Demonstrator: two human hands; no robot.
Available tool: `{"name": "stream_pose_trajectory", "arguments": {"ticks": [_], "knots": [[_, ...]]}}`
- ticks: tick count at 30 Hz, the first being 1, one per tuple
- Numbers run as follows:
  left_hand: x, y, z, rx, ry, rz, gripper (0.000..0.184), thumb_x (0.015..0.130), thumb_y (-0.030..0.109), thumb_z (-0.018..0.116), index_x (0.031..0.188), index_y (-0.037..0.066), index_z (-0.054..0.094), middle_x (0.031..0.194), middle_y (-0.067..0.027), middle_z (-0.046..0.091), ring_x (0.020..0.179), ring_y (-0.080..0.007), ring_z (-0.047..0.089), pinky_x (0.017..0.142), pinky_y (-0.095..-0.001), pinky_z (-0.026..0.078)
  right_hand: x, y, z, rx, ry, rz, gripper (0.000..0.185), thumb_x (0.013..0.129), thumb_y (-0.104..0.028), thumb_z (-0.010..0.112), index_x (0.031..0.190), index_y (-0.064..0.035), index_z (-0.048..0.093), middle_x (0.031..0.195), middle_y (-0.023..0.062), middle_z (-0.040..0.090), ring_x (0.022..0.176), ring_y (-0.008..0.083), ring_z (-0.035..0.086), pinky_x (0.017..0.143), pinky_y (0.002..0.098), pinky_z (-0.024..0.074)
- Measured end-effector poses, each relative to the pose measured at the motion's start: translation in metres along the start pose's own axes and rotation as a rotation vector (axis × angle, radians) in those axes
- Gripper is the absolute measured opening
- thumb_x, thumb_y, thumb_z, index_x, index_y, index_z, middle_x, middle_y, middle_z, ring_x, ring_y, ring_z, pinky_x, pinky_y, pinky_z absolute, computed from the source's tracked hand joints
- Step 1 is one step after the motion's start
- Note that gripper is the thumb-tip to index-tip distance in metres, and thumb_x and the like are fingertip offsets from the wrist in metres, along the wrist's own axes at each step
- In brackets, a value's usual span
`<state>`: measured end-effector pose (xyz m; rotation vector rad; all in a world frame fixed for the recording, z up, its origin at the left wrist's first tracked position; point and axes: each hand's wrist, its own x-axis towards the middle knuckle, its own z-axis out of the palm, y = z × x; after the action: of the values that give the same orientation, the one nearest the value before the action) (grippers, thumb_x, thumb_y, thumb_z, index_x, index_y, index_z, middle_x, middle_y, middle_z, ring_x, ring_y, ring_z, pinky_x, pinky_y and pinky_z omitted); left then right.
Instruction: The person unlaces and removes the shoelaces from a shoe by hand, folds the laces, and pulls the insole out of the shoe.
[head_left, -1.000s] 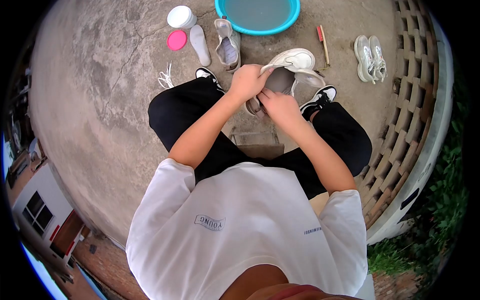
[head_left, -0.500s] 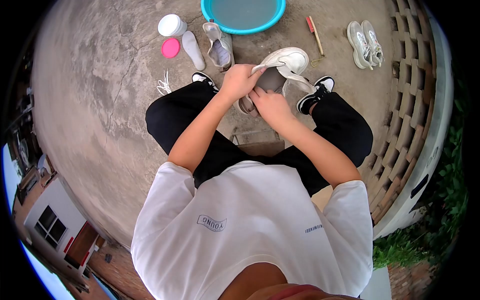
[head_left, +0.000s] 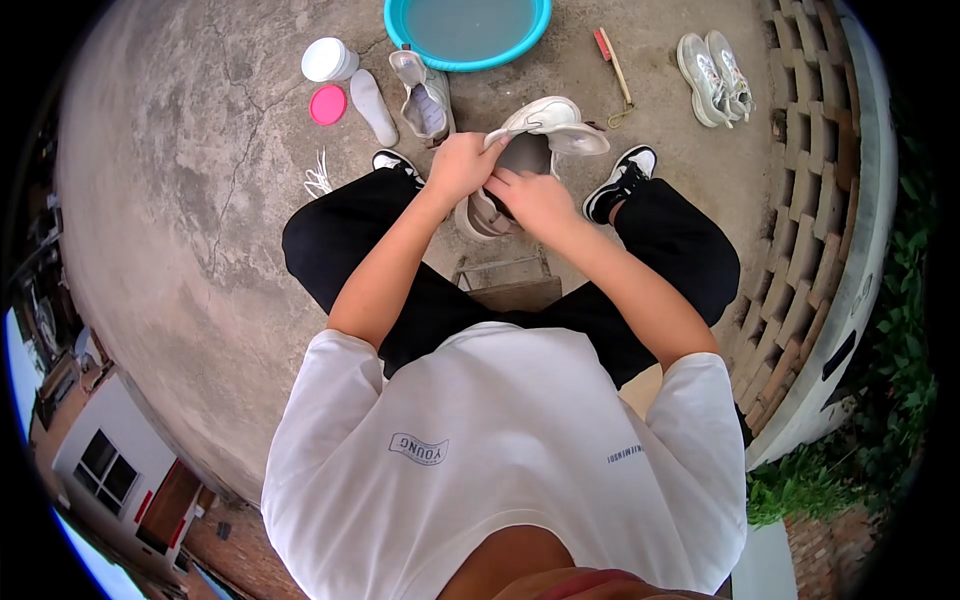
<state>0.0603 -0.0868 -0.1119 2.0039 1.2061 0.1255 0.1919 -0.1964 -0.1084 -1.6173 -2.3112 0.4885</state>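
Observation:
A white-and-beige shoe (head_left: 483, 219) is held between my knees, its mouth spread and its grey inside showing. My left hand (head_left: 463, 166) is closed on the left edge of the opening, thumb toward the inside. At the near side of the opening, my right hand (head_left: 532, 200) grips the shoe, with some fingertips hidden within it. The loose tongue or flap (head_left: 581, 140) sticks out to the right. Beyond my left hand stands a matching shoe (head_left: 426, 107) without laces, beside a pale insole (head_left: 373, 106).
A turquoise basin (head_left: 468, 64) of cloudy water sits ahead. To its left are a white tub (head_left: 330, 60), a pink lid (head_left: 327, 104) and white laces (head_left: 318, 175). A red-bristled brush (head_left: 616, 68) and a pair of pale sneakers (head_left: 712, 80) lie right, near a brick lattice (head_left: 800, 215).
The held shoe has tilted, so less of its toe shows and the flap points more upward. Both hands keep hold of it. The whole view has shifted slightly.

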Motion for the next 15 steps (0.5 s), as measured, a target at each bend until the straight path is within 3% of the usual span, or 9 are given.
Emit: {"name": "stream_pose_trajectory", "arguments": {"ticks": [5, 10, 12, 15], "knots": [[0.000, -0.004, 0.003, 0.033, 0.011, 0.042, 0.051, 0.091, 0.041, 0.056, 0.069, -0.004, 0.063, 0.056, -0.0222, 0.055, 0.057, -0.0399, 0.057, 0.055, -0.0457, 0.044, -0.002, 0.002, 0.015, -0.089, 0.035, -0.019, 0.034, 0.076, -0.014, 0.059, 0.109, -0.0170, 0.058, 0.094, 0.0020, 0.057, 0.076, 0.0177, 0.062, 0.055, 0.0321, 0.0530], [-0.003, 0.013, -0.004, -0.017, 0.021, 0.081, 0.050, 0.090, 0.041, 0.057, 0.069, -0.004, 0.063, 0.057, -0.0217, 0.056, 0.056, -0.0389, 0.057, 0.055, -0.0446, 0.044, 0.000, -0.007, 0.004, -0.070, -0.045, 0.117, 0.031, 0.075, -0.013, 0.058, 0.106, -0.0170, 0.060, 0.096, -0.0004, 0.055, 0.086, 0.0182, 0.060, 0.063, 0.0318, 0.0536], [-0.001, 0.012, -0.004, -0.051, -0.061, -0.055, 0.051, 0.090, 0.043, 0.057, 0.069, -0.004, 0.063, 0.058, -0.0225, 0.056, 0.057, -0.0389, 0.058, 0.055, -0.0446, 0.044, 0.001, -0.006, 0.000, -0.080, -0.035, 0.087, 0.031, 0.074, -0.013, 0.059, 0.105, -0.0169, 0.061, 0.097, -0.0007, 0.056, 0.086, 0.0176, 0.059, 0.063, 0.0317, 0.0535], [-0.001, 0.002, -0.005, -0.016, -0.034, -0.050, 0.053, 0.089, 0.043, 0.056, 0.068, -0.005, 0.062, 0.059, -0.0233, 0.056, 0.058, -0.0398, 0.058, 0.056, -0.0453, 0.045, 0.002, 0.001, -0.003, -0.050, -0.032, 0.011, 0.030, 0.074, -0.013, 0.059, 0.104, -0.0169, 0.061, 0.100, -0.0015, 0.057, 0.087, 0.0170, 0.058, 0.066, 0.0320, 0.0534]]}}
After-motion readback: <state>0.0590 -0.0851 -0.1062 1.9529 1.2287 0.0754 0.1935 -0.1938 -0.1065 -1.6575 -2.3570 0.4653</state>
